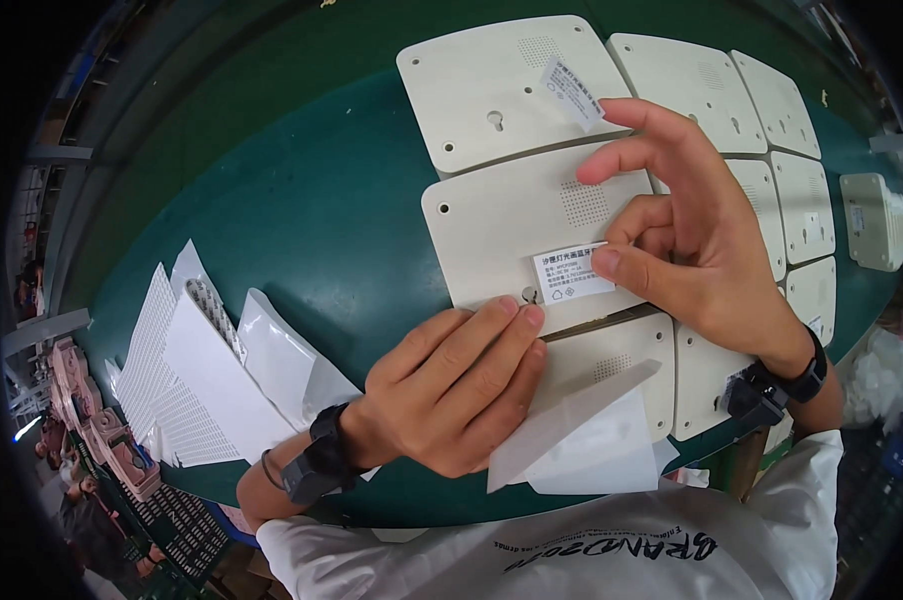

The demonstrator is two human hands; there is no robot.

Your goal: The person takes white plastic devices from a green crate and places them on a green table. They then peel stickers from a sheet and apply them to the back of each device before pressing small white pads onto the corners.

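Observation:
My right hand (702, 225) pinches the right edge of a white printed label (572, 275) between thumb and bent fingers. The label lies over a cream plastic panel (492, 230) with a speaker-hole grid. A second printed label (570, 95) clings by one end to my raised right index fingertip, over the panel behind. My left hand (462, 390) has its fingers together, tips down by the label's lower left corner and a keyhole slot. Its thumb is hidden; what it may hold is unclear. White backing sheets (602, 445) lie beside the left hand, over a nearer panel.
More cream panels (672, 85) stand in rows behind and to the right on the green table (272, 200). A stack of panels (872, 220) sits at the far right. Label sheets (212, 370) lie at left. A crate (187, 530) is lower left; clear plastic bags (882, 370) are at right.

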